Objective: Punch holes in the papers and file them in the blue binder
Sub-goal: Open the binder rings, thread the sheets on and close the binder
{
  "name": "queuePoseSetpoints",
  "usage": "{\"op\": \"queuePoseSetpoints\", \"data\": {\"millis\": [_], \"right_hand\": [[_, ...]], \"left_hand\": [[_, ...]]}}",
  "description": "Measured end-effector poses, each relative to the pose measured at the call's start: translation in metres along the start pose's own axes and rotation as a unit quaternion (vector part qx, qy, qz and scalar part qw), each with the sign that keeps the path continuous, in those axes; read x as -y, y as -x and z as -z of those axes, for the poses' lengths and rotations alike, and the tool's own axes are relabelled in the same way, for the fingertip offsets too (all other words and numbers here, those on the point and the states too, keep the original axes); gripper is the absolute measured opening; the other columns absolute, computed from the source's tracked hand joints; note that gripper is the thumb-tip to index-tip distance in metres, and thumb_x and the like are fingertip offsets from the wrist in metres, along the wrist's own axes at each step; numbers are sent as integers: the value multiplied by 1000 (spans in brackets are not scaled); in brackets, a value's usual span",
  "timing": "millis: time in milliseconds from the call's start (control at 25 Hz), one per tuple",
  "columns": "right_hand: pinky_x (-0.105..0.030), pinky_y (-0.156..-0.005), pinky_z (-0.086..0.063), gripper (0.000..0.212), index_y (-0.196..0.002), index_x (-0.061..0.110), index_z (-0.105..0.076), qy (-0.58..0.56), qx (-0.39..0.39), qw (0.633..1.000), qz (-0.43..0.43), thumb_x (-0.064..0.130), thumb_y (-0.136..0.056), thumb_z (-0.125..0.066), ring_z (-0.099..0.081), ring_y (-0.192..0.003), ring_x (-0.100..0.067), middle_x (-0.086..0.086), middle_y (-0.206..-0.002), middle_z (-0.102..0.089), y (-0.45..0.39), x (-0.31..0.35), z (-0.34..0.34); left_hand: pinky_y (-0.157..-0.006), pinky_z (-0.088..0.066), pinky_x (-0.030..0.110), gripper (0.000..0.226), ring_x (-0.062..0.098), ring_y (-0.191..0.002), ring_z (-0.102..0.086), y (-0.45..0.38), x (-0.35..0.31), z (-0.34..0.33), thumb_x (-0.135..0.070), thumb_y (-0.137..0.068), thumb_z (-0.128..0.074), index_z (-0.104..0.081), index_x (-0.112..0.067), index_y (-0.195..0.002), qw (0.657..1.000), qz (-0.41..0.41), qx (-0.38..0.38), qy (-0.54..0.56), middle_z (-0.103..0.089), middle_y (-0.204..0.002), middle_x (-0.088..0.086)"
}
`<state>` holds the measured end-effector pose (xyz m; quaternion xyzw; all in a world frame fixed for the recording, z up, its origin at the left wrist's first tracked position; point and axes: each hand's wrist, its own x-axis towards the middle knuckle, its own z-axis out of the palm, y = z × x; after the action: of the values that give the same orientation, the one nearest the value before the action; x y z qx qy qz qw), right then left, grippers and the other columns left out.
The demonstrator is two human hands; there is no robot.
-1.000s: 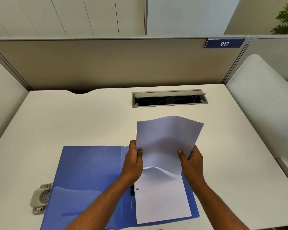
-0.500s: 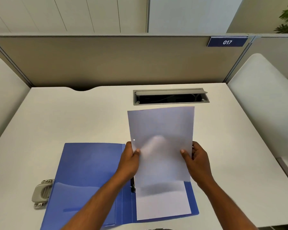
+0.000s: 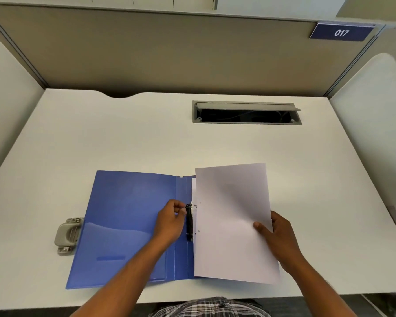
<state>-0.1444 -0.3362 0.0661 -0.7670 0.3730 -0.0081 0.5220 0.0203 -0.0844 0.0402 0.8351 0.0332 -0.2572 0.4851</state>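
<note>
One blue binder (image 3: 128, 223) lay open on the white desk (image 3: 124, 138). The left hand (image 3: 170, 221), fingers curled, pinched the black clip (image 3: 189, 221) at its spine. The right hand (image 3: 276, 236) gripped one sheet (image 3: 231, 216) with two punched holes, above the binder's right half. One grey hole punch (image 3: 68, 235) sat beside the binder's left edge.

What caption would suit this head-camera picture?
Left hand works the blue binder clip while right hand holds a punched sheet.
</note>
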Motion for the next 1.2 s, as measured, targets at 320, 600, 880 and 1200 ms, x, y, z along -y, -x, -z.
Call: {"op": "queuePoseSetpoints", "data": {"millis": [320,600,880,1200], "right_hand": [[-46,-85,-60,27,-116,24,-69,43,-9,999,12,22,-90,-75,-73,-92,-15,9,-104,-76,5,2,-13],[-38,-87,-57,33,-122,16,-66,85,-31,996,25,25,-91,-73,-69,-97,-21,0,-110,-73,6,9,-22],[-37,-88,-56,36,-126,15,-64,83,-34,996,12,25,-92,-72,-69,-100,-23,-2,-115,-72,9,12,-26],[-33,-85,-51,37,-126,12,-64,102,-45,994,18,25,-92,-72,-67,-100,-24,-4,-117,-72,7,9,-20]], "left_hand": [[-69,-47,18,12,10,-84,-61,-22,-6,-5,-16,-95,-59,-70,-18,-100,994,-54,35,-94,-66,-92,-7],[-54,-38,10,10,4,-68,-57,-37,-9,-7,-24,-92,-68,-71,-17,-86,990,-30,65,-124,-61,-72,-12],[-54,-43,16,17,9,-68,-57,-40,-9,-11,-25,-91,-69,-72,-9,-87,992,5,57,-113,-63,-74,-4],[-52,-41,17,9,7,-60,-53,-10,3,-12,-20,-88,-71,-64,-14,-90,994,-13,41,-104,-57,-68,-5]]}}
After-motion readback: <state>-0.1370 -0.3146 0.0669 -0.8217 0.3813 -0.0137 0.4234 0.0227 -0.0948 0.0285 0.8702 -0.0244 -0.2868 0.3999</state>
